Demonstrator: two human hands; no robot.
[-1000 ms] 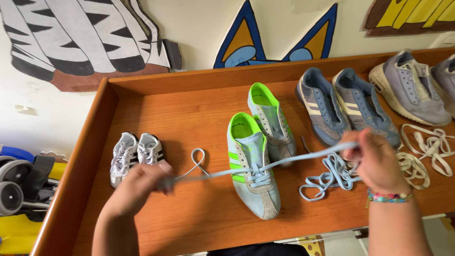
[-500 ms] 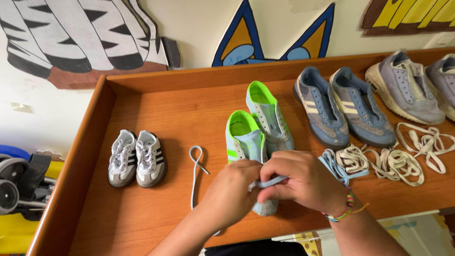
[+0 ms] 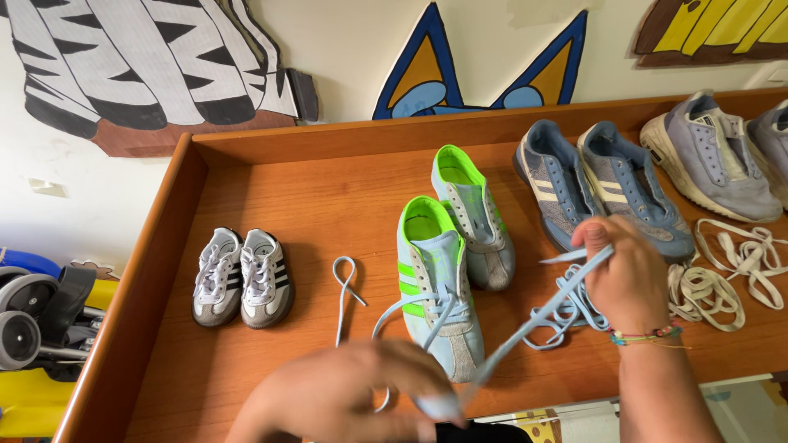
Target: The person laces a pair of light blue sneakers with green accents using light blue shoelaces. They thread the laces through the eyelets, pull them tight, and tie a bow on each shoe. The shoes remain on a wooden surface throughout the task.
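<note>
open wood runs across the back-left of the surface [image 3: 271, 189], behind the small white shoes [image 3: 242, 277]. a narrow lane between those shoes and the green-lined shoe [image 3: 435, 287] is crossed by a loose lace loop [image 3: 345, 287]. right of the right hand [image 3: 628, 275], heaped cream laces [image 3: 722, 279] and blue shoes [image 3: 603, 184] block the way. raised wooden walls [image 3: 139, 287] close the left and back.

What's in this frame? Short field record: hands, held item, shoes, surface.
left hand: blurred, low in frame, grips one lace end
right hand: raised, grips the other lace end
lace: pale blue, taut between the hands, threaded through the near shoe
near shoe: pale blue, green lining, toe toward camera
small shoes: grey-white pair, left
spare lace: looped, lying loose
white laces: heaped, right
table: orange wood, raised rim
</note>
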